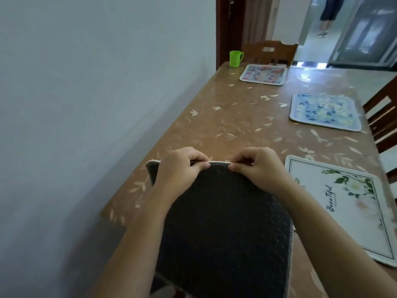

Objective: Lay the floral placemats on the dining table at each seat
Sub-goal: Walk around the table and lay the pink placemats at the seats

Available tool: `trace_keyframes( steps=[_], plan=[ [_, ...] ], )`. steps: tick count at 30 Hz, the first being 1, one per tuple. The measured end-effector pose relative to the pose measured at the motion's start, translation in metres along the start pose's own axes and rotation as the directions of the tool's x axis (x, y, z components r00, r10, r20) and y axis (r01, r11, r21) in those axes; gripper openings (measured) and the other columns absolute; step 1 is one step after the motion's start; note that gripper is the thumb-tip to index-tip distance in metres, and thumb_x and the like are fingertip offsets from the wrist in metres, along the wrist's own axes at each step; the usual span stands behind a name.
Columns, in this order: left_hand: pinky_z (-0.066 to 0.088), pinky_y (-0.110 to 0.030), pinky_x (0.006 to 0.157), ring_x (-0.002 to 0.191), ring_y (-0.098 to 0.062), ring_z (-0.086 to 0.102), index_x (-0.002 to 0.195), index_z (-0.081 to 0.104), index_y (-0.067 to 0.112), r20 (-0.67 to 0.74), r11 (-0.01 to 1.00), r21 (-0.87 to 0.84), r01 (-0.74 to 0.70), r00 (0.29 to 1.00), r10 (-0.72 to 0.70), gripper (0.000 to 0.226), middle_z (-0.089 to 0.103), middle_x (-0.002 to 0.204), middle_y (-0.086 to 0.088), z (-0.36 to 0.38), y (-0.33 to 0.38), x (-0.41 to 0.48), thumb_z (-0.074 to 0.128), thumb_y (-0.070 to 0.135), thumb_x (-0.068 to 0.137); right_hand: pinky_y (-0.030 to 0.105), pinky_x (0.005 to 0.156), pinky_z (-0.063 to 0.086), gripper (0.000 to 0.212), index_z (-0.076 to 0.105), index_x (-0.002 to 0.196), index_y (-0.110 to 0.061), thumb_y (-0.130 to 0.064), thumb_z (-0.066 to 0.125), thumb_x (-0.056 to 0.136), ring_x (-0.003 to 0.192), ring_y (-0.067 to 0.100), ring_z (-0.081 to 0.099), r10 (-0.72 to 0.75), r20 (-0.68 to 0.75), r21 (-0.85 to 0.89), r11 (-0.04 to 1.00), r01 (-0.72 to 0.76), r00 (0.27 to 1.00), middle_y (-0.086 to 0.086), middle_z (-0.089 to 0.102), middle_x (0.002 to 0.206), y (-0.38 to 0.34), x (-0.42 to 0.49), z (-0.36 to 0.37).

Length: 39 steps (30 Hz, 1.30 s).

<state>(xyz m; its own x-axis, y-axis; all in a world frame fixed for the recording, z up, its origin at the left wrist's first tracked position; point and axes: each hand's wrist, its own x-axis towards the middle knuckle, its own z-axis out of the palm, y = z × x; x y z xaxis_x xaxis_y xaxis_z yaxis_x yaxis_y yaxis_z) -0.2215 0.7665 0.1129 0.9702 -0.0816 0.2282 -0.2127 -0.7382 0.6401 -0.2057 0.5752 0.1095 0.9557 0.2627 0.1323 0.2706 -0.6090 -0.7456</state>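
A placemat (pixel 225 216) shows its dark, dotted underside to me, raised over the near end of the brown dining table (pixel 236 121). My left hand (pixel 182 166) and my right hand (pixel 257 166) both pinch its white-stitched top edge, close together. Three placemats lie flat on the table: a white one with white flowers (pixel 348 203) at the near right, a blue floral one (pixel 324 111) at the middle right, and a pink floral one (pixel 264 74) at the far end.
A green plastic cup (pixel 235 58) stands at the far left corner of the table. A wooden chair (pixel 270 51) sits at the far end, another chair (pixel 384 117) at the right side. The wall runs along the table's left. A person's legs (pixel 328 16) show in the far doorway.
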Motion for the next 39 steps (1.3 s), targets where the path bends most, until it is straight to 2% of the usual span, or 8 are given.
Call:
trace_keyframes(
  steps=[2, 5, 10, 16, 21, 28, 32, 39],
  plan=[
    [0.046, -0.028, 0.073, 0.077, -0.009, 0.057, 0.079, 0.070, 0.022, -0.016, 0.997, -0.026, -0.068, 0.998, 0.068, 0.007, 0.064, 0.077, 0.007, -0.002, 0.002, 0.021, 0.070, 0.016, 0.077, 0.007, 0.055, 0.039, 0.016, 0.063, 0.065, -0.029, -0.019, 0.073, 0.074, 0.062, 0.004, 0.055, -0.004, -0.104, -0.046, 0.999, 0.000, 0.995, -0.015, 0.059, 0.062, -0.006, 0.009, -0.007],
    [0.046, -0.027, 0.072, 0.076, -0.011, 0.058, 0.078, 0.069, 0.018, -0.110, 0.973, -0.066, -0.220, 0.971, 0.212, 0.005, 0.063, 0.076, 0.006, -0.002, 0.003, 0.044, 0.070, 0.013, 0.076, 0.028, 0.065, 0.044, 0.006, 0.068, 0.071, -0.021, -0.017, 0.071, 0.074, 0.070, 0.016, 0.055, -0.049, -0.263, -0.168, 0.986, 0.004, 0.964, -0.006, 0.061, 0.071, -0.015, 0.019, -0.012],
    [0.047, -0.035, 0.072, 0.078, -0.020, 0.059, 0.078, 0.069, 0.011, -0.134, 0.940, -0.118, -0.320, 0.943, 0.304, 0.007, 0.066, 0.078, -0.001, 0.035, -0.037, 0.041, 0.070, 0.014, 0.072, 0.033, 0.062, 0.044, 0.007, 0.068, 0.072, -0.013, -0.008, 0.073, 0.070, 0.068, 0.021, 0.054, -0.012, -0.439, -0.155, 0.986, -0.063, 0.898, -0.006, 0.053, 0.069, 0.012, 0.011, 0.030],
    [0.050, -0.042, 0.071, 0.077, -0.025, 0.060, 0.079, 0.069, 0.005, 0.205, 0.978, -0.147, -0.149, 0.963, 0.178, 0.008, 0.067, 0.079, -0.009, 0.105, -0.126, -0.017, 0.073, 0.003, 0.072, 0.023, 0.064, 0.036, 0.003, 0.067, 0.078, -0.009, -0.012, 0.069, 0.077, 0.074, 0.018, 0.053, 0.287, -0.269, -0.094, 0.942, -0.322, 0.919, 0.001, 0.062, 0.080, 0.079, -0.038, 0.137],
    [0.045, -0.028, 0.068, 0.076, -0.022, 0.058, 0.078, 0.069, 0.007, 0.402, 0.992, -0.124, 0.000, 0.914, 0.051, 0.005, 0.063, 0.075, -0.004, 0.131, -0.172, -0.061, 0.072, 0.006, 0.074, 0.022, 0.063, 0.033, 0.003, 0.067, 0.078, -0.011, -0.014, 0.067, 0.078, 0.076, 0.019, 0.056, 0.420, -0.151, -0.085, 0.896, -0.436, 0.895, 0.000, 0.061, 0.082, 0.097, -0.073, 0.192],
    [0.034, -0.015, 0.065, 0.076, -0.012, 0.049, 0.075, 0.069, 0.010, 0.405, 0.992, -0.129, -0.001, 0.913, 0.053, 0.007, 0.063, 0.078, -0.002, 0.146, -0.190, -0.078, 0.073, 0.005, 0.072, 0.030, 0.071, 0.041, 0.003, 0.069, 0.077, -0.009, -0.011, 0.071, 0.075, 0.081, 0.022, 0.056, 0.453, -0.152, -0.061, 0.883, -0.466, 0.878, 0.005, 0.061, 0.084, 0.098, -0.093, 0.208],
    [0.035, -0.018, 0.066, 0.076, -0.012, 0.049, 0.076, 0.069, 0.010, 0.380, 0.990, -0.137, -0.030, 0.921, 0.080, 0.006, 0.064, 0.079, -0.003, 0.146, -0.189, -0.079, 0.072, 0.006, 0.073, 0.037, 0.075, 0.045, 0.007, 0.069, 0.081, -0.008, -0.013, 0.070, 0.076, 0.086, 0.024, 0.055, 0.452, -0.170, -0.089, 0.878, -0.470, 0.876, 0.007, 0.061, 0.089, 0.095, -0.099, 0.208],
    [0.042, -0.023, 0.068, 0.075, -0.014, 0.054, 0.075, 0.068, 0.008, 0.357, 0.986, -0.159, -0.055, 0.927, 0.109, 0.007, 0.064, 0.077, -0.002, 0.131, -0.201, -0.076, 0.072, 0.003, 0.073, 0.033, 0.075, 0.047, 0.011, 0.068, 0.083, -0.007, -0.013, 0.072, 0.074, 0.089, 0.023, 0.057, 0.419, -0.148, -0.169, 0.882, -0.440, 0.896, 0.007, 0.062, 0.091, 0.095, -0.113, 0.197]
  ],
)
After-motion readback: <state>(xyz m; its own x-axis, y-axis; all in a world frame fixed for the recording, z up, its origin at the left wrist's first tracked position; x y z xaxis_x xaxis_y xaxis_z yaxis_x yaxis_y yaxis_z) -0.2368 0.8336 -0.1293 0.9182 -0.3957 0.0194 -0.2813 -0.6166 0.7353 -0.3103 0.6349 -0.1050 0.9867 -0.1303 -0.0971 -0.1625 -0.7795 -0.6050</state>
